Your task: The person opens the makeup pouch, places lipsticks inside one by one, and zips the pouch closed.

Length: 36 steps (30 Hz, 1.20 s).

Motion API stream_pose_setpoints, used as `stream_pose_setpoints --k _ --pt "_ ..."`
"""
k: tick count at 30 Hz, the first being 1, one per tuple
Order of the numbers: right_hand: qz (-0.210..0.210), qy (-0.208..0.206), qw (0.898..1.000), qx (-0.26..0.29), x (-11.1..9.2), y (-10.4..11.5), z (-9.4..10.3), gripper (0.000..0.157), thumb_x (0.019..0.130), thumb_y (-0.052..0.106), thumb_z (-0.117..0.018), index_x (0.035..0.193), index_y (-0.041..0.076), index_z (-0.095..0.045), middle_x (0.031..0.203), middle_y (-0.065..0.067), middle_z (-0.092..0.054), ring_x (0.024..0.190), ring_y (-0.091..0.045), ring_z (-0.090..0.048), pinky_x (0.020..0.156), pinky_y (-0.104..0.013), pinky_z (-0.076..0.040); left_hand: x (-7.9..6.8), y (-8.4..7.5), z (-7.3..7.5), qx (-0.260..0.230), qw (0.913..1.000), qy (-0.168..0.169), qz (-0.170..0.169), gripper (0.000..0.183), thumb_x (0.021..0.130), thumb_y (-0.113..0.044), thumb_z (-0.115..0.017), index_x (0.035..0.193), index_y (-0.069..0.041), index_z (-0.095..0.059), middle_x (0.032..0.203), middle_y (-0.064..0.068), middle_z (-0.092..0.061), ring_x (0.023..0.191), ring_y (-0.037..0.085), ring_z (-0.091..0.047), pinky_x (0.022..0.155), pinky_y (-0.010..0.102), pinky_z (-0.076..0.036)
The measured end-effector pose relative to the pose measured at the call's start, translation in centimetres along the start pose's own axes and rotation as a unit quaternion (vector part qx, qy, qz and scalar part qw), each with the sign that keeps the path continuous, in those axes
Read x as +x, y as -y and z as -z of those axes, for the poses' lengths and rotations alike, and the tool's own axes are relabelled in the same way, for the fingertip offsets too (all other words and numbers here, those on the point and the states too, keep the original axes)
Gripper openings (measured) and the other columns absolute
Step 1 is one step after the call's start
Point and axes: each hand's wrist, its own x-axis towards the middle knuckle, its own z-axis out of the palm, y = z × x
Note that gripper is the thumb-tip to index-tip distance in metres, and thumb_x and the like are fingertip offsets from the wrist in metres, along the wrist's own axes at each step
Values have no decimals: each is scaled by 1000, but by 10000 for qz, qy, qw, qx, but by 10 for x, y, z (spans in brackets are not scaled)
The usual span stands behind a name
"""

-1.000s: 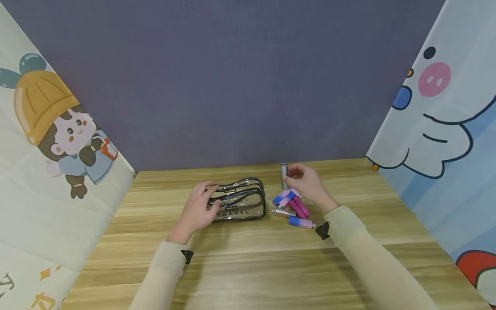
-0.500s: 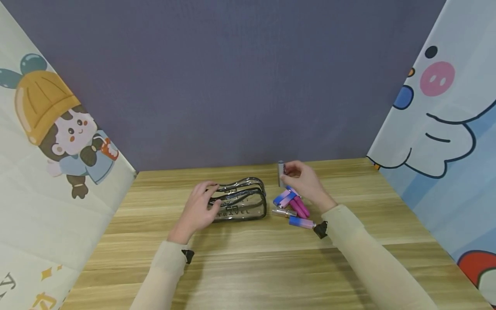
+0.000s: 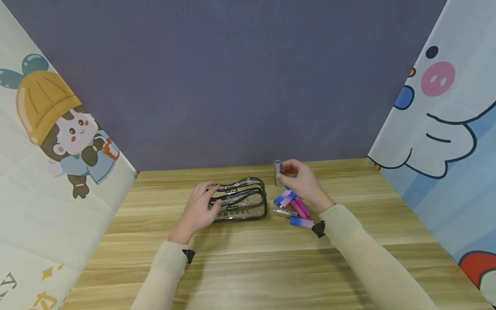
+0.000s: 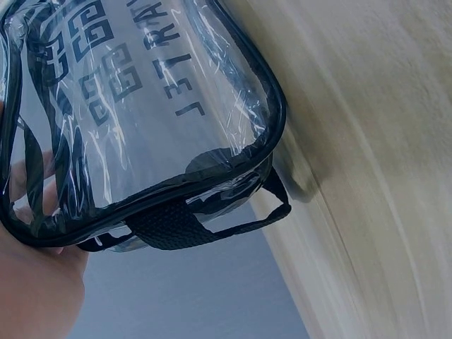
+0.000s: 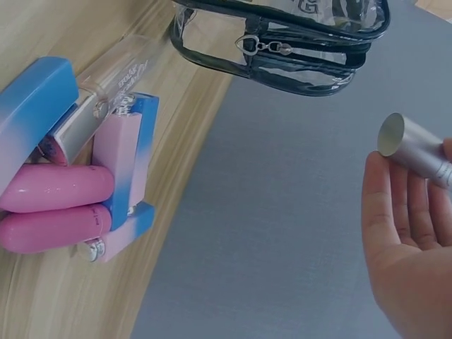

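Observation:
A clear toiletry bag with black piping and the word TRAVEL [image 3: 241, 212] stands on the table. At its left end my left hand [image 3: 197, 209] holds it, the thumb in front and the fingers over the top; in the left wrist view some fingers show through the clear plastic [image 4: 173, 141]. My right hand [image 3: 304, 181] pinches a silver lipstick tube [image 3: 277, 172], upright, behind and right of the bag. The right wrist view shows the tube's round end [image 5: 392, 134] and the bag's zipper pull [image 5: 265, 46].
Right of the bag lies a small pile: pink tubes [image 5: 56, 187], blue-and-pink tubes [image 3: 301, 222] and a silver-and-clear lipstick [image 3: 284, 212]. A dark grey panel [image 3: 248, 86] rises behind the wooden table [image 3: 248, 267]. Printed cloths hang at the left [image 3: 31, 206] and right [image 3: 457, 185].
My right hand has carried the silver lipstick tube a little to the left, nearer the bag. The left hand and bag have hardly moved.

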Motion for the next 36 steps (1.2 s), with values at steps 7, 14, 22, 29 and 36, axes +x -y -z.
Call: stream_pose_setpoints --k 7,14,22,29,36 --pt "38 70 9998 173 2 5 -3 32 93 8 -71 120 -6 -60 113 -19 -66 106 -32 -64 95 -46 -55 0 0 1 13 10000 0 -6 53 100 -29 -53 142 4 -55 147 18 -48 140 38 -38 116 57 -31" --pt "162 56 9997 184 6 8 -6 31 92 6 -71 119 -7 -61 112 -19 -66 105 -32 -64 93 -43 -56 2 1 2 22 10000 -18 -10 53 100 -29 -53 142 4 -55 147 17 -48 140 38 -38 116 56 -31" --pt "139 111 9997 168 8 10 -9 31 92 6 -71 119 -6 -61 111 -18 -67 104 -32 -64 93 -42 -57 3 1 2 34 10000 -16 -21 53 100 -28 -54 141 4 -55 147 18 -48 140 38 -38 116 56 -31" --pt "92 212 9994 251 10 12 -14 33 91 7 -71 120 -5 -61 112 -17 -67 104 -30 -65 92 -38 -57 1 1 1 27 10000 -8 -33 53 100 -28 -54 141 5 -55 147 18 -48 140 38 -39 116 56 -32" --pt "359 217 9989 219 9 13 -21 31 91 4 -71 118 -7 -62 109 -18 -67 100 -31 -66 90 -38 -58 0 1 -1 45 10000 11 -19 53 101 -30 -54 142 5 -54 148 18 -47 140 38 -38 116 56 -32"
